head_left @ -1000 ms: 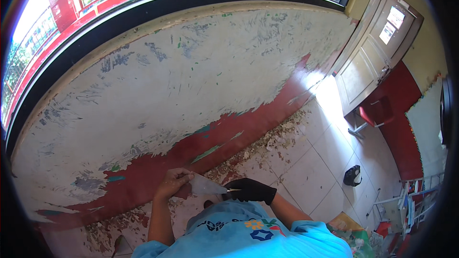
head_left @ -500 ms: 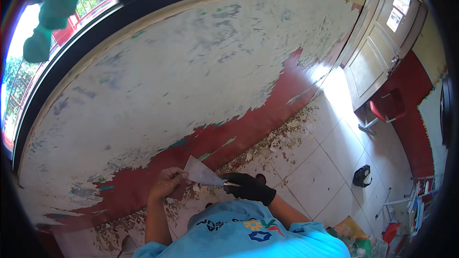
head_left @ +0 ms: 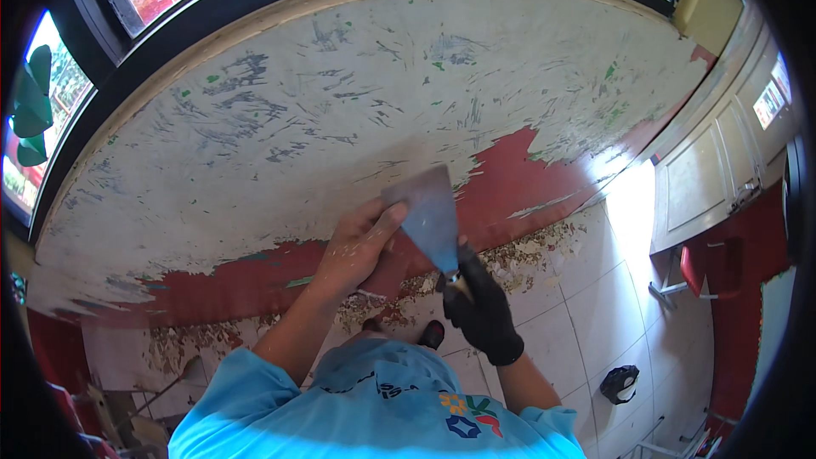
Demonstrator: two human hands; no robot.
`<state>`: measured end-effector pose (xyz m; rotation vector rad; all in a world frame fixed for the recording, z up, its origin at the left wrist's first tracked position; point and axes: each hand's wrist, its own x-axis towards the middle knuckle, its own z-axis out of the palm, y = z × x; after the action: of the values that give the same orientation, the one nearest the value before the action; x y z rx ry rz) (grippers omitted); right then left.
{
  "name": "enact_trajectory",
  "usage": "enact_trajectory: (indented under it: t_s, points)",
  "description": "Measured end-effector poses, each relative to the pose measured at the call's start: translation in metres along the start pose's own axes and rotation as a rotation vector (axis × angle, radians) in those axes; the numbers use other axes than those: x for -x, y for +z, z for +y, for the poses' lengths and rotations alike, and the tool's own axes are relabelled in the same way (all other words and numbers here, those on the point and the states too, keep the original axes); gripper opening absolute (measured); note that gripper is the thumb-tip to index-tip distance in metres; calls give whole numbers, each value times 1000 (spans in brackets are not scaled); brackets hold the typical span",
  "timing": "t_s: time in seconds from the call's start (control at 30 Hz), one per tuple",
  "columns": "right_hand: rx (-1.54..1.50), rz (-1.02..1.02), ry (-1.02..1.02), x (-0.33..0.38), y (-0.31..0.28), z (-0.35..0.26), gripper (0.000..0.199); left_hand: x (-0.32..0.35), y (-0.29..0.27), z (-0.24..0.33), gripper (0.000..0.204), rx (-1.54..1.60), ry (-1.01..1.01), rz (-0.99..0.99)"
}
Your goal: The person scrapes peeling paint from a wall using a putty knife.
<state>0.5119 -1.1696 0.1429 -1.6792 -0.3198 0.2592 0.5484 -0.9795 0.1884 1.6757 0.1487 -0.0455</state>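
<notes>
the scraper point(head_left: 429, 214) is sitting up in the middle of the view, its wide flat blade pointing up and lying over the edge where the bare pale wall point(head_left: 340, 119) meets the strip of red paint point(head_left: 527, 187) that's left along the bottom. the right hand point(head_left: 478, 306), in a black glove, is wrapping its fingers tight around the handle just under the blade, so it's fully closed on the tool. the left hand point(head_left: 361, 246) is bare and dusty, and it's pressing its thumb and fingertips against the left side of the blade, fingers bent but not closed round anything. both forearms are coming up from a light blue shirt point(head_left: 382, 408) at the bottom edge.

below the hands, paint flakes point(head_left: 527, 255) are lying all along the foot of the wall on the white floor tiles point(head_left: 595, 323). a small black thing point(head_left: 619, 382) is sitting on the tiles off to the right, can't tell what it is. a dark window frame point(head_left: 255, 0) is running along above the wall, and a cream door point(head_left: 705, 178) is standing at the right.
</notes>
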Motion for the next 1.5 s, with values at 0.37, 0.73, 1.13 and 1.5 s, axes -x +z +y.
enact_trajectory:
  t_s: [0.37, 0.73, 1.13, 1.5]
  points:
    - [10, 310, -210, -64, -9, -20, 52, -45, 41, 59, 45, 1, 162, 76]
    - [239, 135, -326, -81, -39, -18, 49, -53, 60, 61, 46, 7, 239, 331]
    - [355, 32, -591, -85, -83, -43, 53, -48, 84, 56, 44, 204, 156, 379]
    - [567, 93, -561, -88, -103, -56, 50, -56, 95, 55, 47, 388, 138, 300]
